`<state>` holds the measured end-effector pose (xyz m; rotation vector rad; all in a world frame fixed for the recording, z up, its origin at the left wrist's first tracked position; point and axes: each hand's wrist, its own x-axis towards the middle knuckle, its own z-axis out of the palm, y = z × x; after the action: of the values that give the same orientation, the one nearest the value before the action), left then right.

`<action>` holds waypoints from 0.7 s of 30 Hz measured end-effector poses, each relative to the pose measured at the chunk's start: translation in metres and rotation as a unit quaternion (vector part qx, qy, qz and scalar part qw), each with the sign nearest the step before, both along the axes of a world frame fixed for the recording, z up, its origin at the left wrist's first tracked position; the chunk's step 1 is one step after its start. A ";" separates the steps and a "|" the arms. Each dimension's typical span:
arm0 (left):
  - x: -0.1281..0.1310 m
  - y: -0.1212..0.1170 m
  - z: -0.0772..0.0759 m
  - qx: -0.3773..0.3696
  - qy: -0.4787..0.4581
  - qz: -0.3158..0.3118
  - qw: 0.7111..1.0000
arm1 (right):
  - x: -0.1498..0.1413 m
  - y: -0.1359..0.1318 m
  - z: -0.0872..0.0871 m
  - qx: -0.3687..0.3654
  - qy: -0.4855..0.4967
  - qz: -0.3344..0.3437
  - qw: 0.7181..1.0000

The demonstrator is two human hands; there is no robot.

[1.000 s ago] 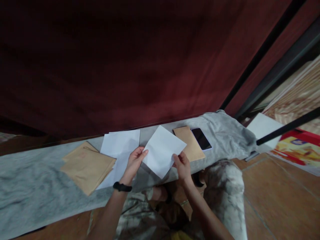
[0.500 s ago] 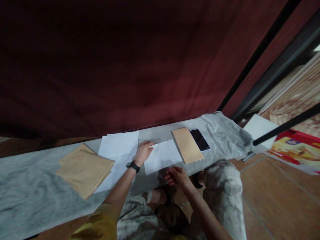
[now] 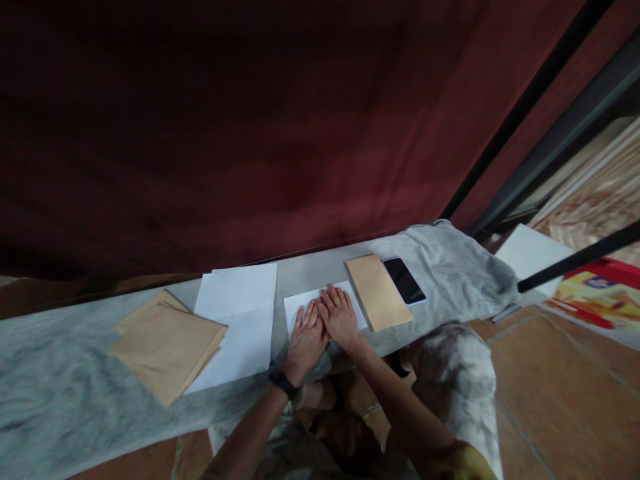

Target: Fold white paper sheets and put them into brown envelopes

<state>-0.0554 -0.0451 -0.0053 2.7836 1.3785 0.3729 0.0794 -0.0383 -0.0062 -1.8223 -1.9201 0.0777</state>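
My left hand [image 3: 307, 339] lies flat, fingers stretched out, on a white sheet of paper [image 3: 297, 304] that looks folded. Beside it, touching it, my right hand [image 3: 339, 315] also presses flat on the same sheet. Both hands hide much of the paper. Just right of the sheet lies a brown envelope [image 3: 379, 292], and past that a phone [image 3: 404, 281] with a dark screen. To the left are larger white sheets [image 3: 240, 293], partly covered by several brown envelopes [image 3: 173, 347] in a loose pile.
Everything rests on a narrow bench with a grey cloth [image 3: 60, 373], bunched at its right end. A dark red curtain [image 3: 280, 167] hangs behind it. Black metal bars [image 3: 520, 120] and a red-and-yellow box [image 3: 600, 293] are at the right. Tiled floor [image 3: 565, 387] lies below.
My left hand has moved from the paper's upper left edge down onto its middle. My right hand has come up from the bench's front edge and now lies flat on the paper.
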 end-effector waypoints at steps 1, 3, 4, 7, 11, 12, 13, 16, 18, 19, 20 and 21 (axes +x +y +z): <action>-0.002 0.000 0.001 0.001 0.005 -0.006 1.000 | -0.001 0.001 -0.001 -0.001 -0.016 -0.007 1.000; -0.009 0.000 0.005 0.002 0.012 -0.025 1.000 | -0.002 0.003 -0.003 0.001 -0.032 -0.019 0.999; -0.013 -0.001 0.006 0.003 0.014 -0.038 0.999 | -0.001 0.005 -0.004 0.004 -0.036 -0.022 0.999; -0.025 -0.006 0.009 0.008 0.018 -0.070 0.997 | 0.005 0.011 -0.008 0.014 -0.044 -0.023 0.999; -0.036 -0.011 0.010 0.006 0.021 -0.074 0.997 | 0.012 0.020 -0.009 0.020 -0.051 -0.021 0.998; -0.037 -0.011 0.011 0.006 0.023 -0.070 0.997 | 0.013 0.022 -0.008 0.021 -0.050 -0.023 0.998; -0.037 -0.011 0.011 0.005 0.024 -0.065 0.998 | 0.014 0.023 -0.007 0.021 -0.050 -0.024 0.998; -0.037 -0.010 0.010 0.005 0.027 -0.048 0.998 | 0.016 0.025 -0.003 0.022 -0.051 -0.022 0.998; -0.037 -0.009 0.009 0.006 0.032 -0.039 0.999 | 0.018 0.025 -0.001 0.021 -0.051 -0.018 0.998; -0.038 -0.009 0.009 0.007 0.034 -0.034 0.999 | 0.018 0.026 0.000 0.019 -0.049 -0.017 0.998; -0.039 -0.008 0.009 0.008 0.034 -0.027 0.999 | 0.019 0.026 0.001 0.018 -0.046 -0.017 0.999; -0.041 -0.007 0.009 0.008 0.033 -0.021 0.999 | 0.019 0.025 0.001 0.016 -0.044 -0.019 0.999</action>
<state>-0.0962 -0.0524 0.0034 2.8570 1.3330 0.2933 0.0986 -0.0129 -0.0052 -1.8683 -1.9322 -0.0467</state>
